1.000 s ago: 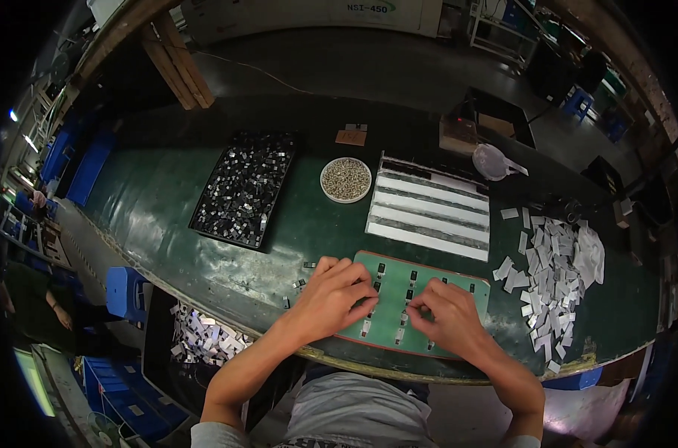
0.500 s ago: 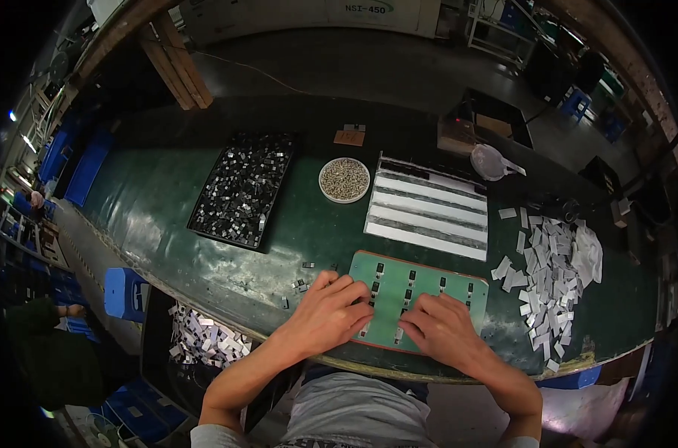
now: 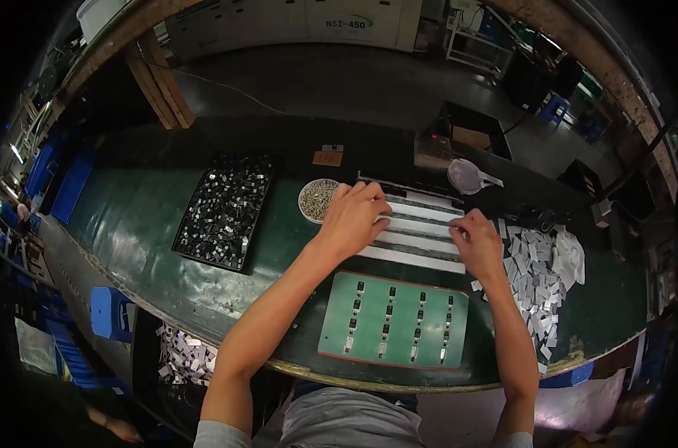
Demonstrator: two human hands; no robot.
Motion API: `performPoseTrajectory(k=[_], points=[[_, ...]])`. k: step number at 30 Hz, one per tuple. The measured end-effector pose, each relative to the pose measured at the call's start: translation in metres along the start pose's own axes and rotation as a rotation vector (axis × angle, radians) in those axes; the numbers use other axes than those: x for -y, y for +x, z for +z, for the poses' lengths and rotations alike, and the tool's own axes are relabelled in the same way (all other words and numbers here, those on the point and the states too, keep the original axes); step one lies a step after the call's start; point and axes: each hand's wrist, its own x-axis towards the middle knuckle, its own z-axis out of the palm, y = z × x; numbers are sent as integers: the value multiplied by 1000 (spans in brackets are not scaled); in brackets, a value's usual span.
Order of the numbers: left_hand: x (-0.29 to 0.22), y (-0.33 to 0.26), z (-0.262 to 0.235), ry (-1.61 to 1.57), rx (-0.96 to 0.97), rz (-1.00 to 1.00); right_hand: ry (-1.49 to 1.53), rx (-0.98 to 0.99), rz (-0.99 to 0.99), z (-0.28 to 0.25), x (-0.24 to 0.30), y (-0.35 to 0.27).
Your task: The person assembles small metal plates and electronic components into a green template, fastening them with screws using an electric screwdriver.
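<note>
Now both hands rest on the black tray of long white strips (image 3: 421, 228) at the far side of the dark green worktop (image 3: 145, 216) — the left hand (image 3: 352, 218) lies flat with fingers spread loosely over its left end, the right hand (image 3: 476, 245) pinches narrowly at a strip near the right end. Just nearer lies a green rectangular board with rows of small parts (image 3: 393, 319); a small round dish of tiny metal bits (image 3: 314, 200) sits beside the left hand.

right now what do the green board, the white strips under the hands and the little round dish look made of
Green board: looks like rigid matte plastic or laminate, flat with slots. White strips: probably paper or thin plastic, flat and pale. Round dish: unclear, pale rim, filled with tiny greyish bits.
</note>
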Motion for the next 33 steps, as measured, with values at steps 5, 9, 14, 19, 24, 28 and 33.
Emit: performPoseTrajectory(k=[5, 9, 14, 19, 24, 28, 33], points=[[24, 52, 48, 85, 100, -64, -117, -36, 20, 17, -55, 40], [31, 57, 61, 114, 137, -95, -124, 31, 52, 28, -58, 49], [30, 61, 62, 94, 150, -99, -118, 54, 63, 31, -60, 55], [30, 64, 65, 98, 145, -82, -84, 63, 56, 33, -63, 57], [30, 64, 67, 148, 121, 6, -36, 44, 48, 36, -62, 55], [26, 62, 65, 173, 73, 71, 55, -18, 62, 33, -63, 52], [0, 40, 55, 17, -16, 52, 193, -68, 68, 18, -57, 35]])
